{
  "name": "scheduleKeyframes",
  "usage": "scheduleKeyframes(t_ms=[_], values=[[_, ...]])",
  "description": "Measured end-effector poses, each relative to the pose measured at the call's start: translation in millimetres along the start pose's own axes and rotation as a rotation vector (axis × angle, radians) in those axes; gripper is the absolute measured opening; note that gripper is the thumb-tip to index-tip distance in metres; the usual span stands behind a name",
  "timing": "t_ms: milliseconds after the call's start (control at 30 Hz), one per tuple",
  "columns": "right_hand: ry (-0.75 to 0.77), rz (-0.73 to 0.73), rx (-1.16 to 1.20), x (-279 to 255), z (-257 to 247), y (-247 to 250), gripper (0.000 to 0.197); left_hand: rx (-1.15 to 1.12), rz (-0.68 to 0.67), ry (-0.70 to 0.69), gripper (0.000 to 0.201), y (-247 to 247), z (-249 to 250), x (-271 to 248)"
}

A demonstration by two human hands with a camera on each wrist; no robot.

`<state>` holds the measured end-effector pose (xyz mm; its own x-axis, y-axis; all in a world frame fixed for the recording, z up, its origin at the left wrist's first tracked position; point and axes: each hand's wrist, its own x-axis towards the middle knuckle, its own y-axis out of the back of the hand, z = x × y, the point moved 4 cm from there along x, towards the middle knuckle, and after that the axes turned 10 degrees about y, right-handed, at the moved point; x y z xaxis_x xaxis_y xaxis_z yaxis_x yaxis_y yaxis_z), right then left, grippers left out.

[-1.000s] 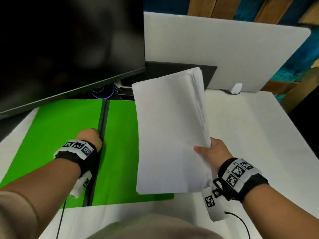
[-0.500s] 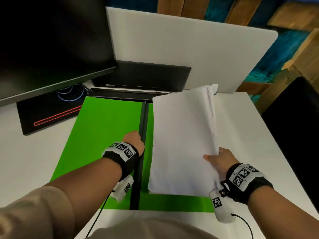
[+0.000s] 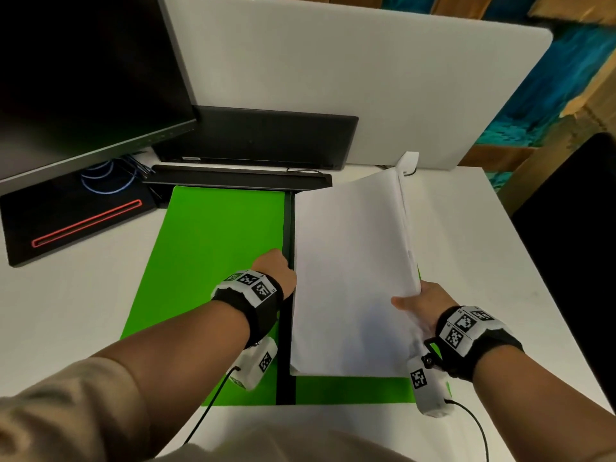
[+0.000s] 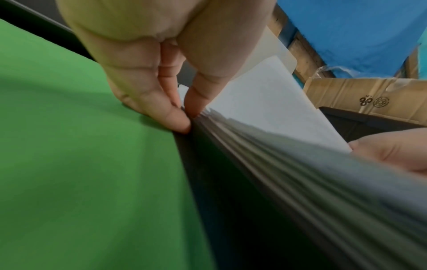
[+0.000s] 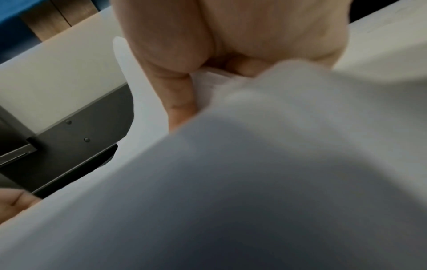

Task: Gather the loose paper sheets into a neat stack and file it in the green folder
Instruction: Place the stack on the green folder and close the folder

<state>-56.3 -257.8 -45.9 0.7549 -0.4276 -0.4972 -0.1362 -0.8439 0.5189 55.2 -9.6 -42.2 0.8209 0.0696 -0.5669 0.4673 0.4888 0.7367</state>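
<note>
A person's 2 forearms reach forward over a white desk (image 3: 500, 261), each wrist wearing a black band with a checkered marker.

The right hand (image 3: 425, 306) grips a thick stack of white paper (image 3: 350, 278) by its right edge, thumb on top and fingers curled underneath. The stack covers the right half of an open green folder (image 3: 213, 255) that lies flat on the desk, with the stack's right side lifted and its left edge down by the folder's black spine (image 3: 286, 328).

The left hand (image 3: 275, 265) rests on the folder at the spine, about midway along it. In the left wrist view, its fingertips (image 4: 175, 118) are pressed together at the lower left edge of the stack, where the paper meets the spine; whether they pinch anything cannot be told.

Beyond the folder sits a black keyboard (image 3: 240, 178), then a closed black laptop (image 3: 266, 138). A dark monitor (image 3: 86, 78) stands at far left on a black base (image 3: 76, 218) with a red line. A white divider panel (image 3: 350, 61) backs the desk.
</note>
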Motion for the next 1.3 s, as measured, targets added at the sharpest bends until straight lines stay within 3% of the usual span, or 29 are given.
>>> scheduleKeyframes(t_ms=[167,233,333,400,500,667,833,933,1000,1100,1167,1233,1300], values=[[0.066,0.019,-0.172,4,-4,4,0.044,-0.138,-0.056,0.01,0.041,12,-33,1],[0.069,0.052,-0.274,2,-6,7,0.058,-0.047,0.008,0.105,0.058,33,-64,8],[0.063,0.08,-0.434,-1,-3,9,0.077,0.183,0.22,0.355,0.078,76,-112,16],[0.066,0.059,-0.522,-3,-2,4,0.078,0.132,0.25,0.465,0.083,95,-133,20],[0.061,0.049,-0.636,-9,-4,-3,0.07,0.084,0.233,0.504,0.085,107,-150,28],[0.052,0.088,-0.763,-20,-10,-7,0.067,0.175,0.093,0.309,0.051,118,-152,26],[0.05,0.085,-0.764,-21,-10,-6,0.071,0.264,0.094,0.14,0.048,148,-142,-4],[0.049,0.086,-0.759,-22,-11,-5,0.073,0.12,0.039,0.017,0.047,172,-120,-35],[0.053,0.083,-0.777,-21,-9,-6,0.072,-0.106,-0.077,-0.089,0.036,182,-96,-61],[0.05,0.088,-0.772,-23,-9,-6,0.064,-0.458,-0.434,-0.225,0.041,180,-50,-110],[0.059,0.055,-0.74,-25,-9,-4,0.053,-0.411,-0.546,-0.319,0.044,161,-20,-128],[0.082,0.028,-0.662,-26,-10,5,0.039,-0.256,-0.509,-0.387,0.043,127,6,-129],[0.114,0.003,-0.601,-28,-6,19,0.038,0.03,-0.422,-0.465,0.047,84,21,-117]])
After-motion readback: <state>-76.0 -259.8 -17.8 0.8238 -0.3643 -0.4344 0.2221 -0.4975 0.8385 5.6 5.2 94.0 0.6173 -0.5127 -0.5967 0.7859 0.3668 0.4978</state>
